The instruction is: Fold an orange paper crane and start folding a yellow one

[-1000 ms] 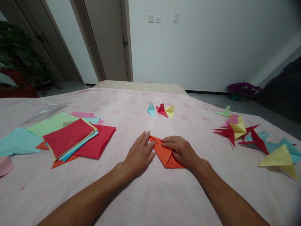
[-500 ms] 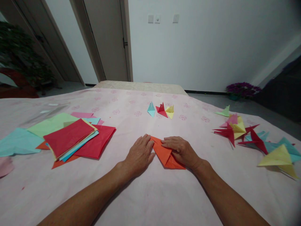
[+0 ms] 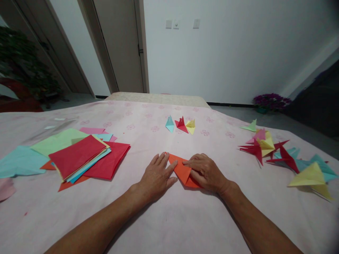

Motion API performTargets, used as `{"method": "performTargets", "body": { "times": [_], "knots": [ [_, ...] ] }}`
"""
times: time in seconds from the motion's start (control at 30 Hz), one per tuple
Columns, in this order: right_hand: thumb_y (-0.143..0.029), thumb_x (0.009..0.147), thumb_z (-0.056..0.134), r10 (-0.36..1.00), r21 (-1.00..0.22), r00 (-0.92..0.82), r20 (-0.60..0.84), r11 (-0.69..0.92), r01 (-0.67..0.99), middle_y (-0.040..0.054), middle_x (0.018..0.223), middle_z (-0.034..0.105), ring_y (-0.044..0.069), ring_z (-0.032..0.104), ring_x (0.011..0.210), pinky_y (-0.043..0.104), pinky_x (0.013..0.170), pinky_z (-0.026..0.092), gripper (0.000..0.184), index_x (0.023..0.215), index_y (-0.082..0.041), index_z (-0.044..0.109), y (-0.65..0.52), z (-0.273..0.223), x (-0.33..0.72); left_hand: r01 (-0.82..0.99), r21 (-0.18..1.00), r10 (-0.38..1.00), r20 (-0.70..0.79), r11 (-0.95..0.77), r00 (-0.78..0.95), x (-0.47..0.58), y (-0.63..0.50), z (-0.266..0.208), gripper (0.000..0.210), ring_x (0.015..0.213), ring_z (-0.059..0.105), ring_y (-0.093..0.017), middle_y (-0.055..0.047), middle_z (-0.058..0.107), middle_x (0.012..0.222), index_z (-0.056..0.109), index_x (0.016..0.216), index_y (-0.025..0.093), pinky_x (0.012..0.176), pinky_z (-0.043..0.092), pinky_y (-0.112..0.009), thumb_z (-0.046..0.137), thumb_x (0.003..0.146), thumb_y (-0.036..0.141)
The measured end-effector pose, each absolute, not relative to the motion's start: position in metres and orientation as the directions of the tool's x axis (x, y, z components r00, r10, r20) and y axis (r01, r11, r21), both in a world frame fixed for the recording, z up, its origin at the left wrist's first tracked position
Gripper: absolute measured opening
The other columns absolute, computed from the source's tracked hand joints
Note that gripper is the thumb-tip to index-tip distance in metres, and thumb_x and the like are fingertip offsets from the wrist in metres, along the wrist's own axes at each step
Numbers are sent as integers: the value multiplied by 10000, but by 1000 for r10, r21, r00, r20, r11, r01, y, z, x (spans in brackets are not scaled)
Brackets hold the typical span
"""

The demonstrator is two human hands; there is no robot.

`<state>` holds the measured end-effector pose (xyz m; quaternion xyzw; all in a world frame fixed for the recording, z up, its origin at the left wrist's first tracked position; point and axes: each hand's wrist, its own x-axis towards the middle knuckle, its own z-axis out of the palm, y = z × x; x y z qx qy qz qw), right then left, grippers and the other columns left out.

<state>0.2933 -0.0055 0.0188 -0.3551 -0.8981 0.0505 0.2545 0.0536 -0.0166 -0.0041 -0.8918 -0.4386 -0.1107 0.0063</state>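
A piece of folded orange origami paper (image 3: 182, 171) lies on the tablecloth in front of me, its narrow point facing away to the left. My left hand (image 3: 156, 175) rests flat at its left edge, fingers apart, with the index finger touching the paper. Over the paper's right side, my right hand (image 3: 208, 173) has its fingers bent, gripping a folded flap; its palm and fingers hide the right corner. Farther back stand small folded paper figures: a light blue one (image 3: 170, 124), a red crane (image 3: 181, 125) and a yellow one (image 3: 191, 126).
On the left is a pile of coloured paper, a red stack (image 3: 78, 157) on top and a light green sheet (image 3: 57, 141) behind. Several folded cranes lie at the right, including a yellow one (image 3: 311, 178) and a red one (image 3: 284, 160). The pink flowered tablecloth (image 3: 159, 225) covers the table.
My left thumb and index finger have spread apart, the index now reaching onto the orange paper. My right hand's fingers have bent more at the flap. The view has tilted slightly.
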Motion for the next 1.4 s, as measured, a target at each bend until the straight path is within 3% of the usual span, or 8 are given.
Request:
{"method": "performTargets", "body": {
  "times": [0.1,0.27,0.47,0.67,0.77,0.9,1.2,1.4],
  "knots": [
    [-242,958,441,709,-276,-579,402,697,662,100,866,720,205,616,780,370,769,434,309,1094,-152,703,-9,23,293,787,79,784,199,-611,588,54,-17,-3,555,1428,328,-336,-152,389,1531,422,1455,261,1148,273,-507,433,960,510],
    [-336,996,394,775,-254,-506,378,613,748,80,879,714,187,616,756,324,734,414,410,1324,-171,576,-13,27,289,785,74,781,187,-616,595,55,-16,-2,552,1423,333,-352,-179,386,1525,419,1457,249,1137,286,-520,415,967,504],
    [-356,931,549,757,-80,-595,268,633,770,48,851,666,179,570,766,319,688,363,224,906,-230,732,-18,33,278,785,97,787,170,-612,593,53,-14,-1,544,1431,321,-346,-168,368,1538,434,1444,264,1139,276,-539,411,965,523],
    [-251,911,559,735,-34,-617,280,650,759,43,819,631,168,512,727,322,652,323,175,899,-234,732,-17,28,280,785,150,798,159,-601,581,52,-11,4,504,1442,308,-321,-152,354,1552,482,1397,246,1146,277,-522,381,981,513],
    [-248,913,558,735,-17,-618,278,647,762,42,788,617,166,496,713,324,646,309,179,858,-225,727,-17,28,279,812,119,818,167,-572,551,59,-11,6,479,1417,357,-316,-162,402,1522,525,1339,207,1147,281,-500,406,976,495],
    [-268,922,556,763,-7,-592,259,614,789,40,778,605,168,500,726,321,648,313,206,771,-206,683,-19,29,276,836,65,831,173,-545,529,73,-5,3,634,1406,370,-331,-203,440,1485,484,1383,134,1157,263,-488,411,944,584],
    [-254,893,587,797,-46,-555,240,580,813,42,817,604,171,525,771,295,634,358,125,833,-212,688,-20,31,281,824,81,825,131,-561,549,71,4,-6,723,1460,250,-350,-197,291,1572,348,1494,169,1150,223,-553,379,933,623],
    [-161,828,599,862,-138,-442,249,483,865,42,791,623,174,553,767,279,626,383,130,780,-213,707,-16,31,295,862,62,863,84,-503,498,66,-3,2,786,1463,238,-358,-231,273,1567,340,1488,92,1146,224,-565,404,914,625]
  ]
}}
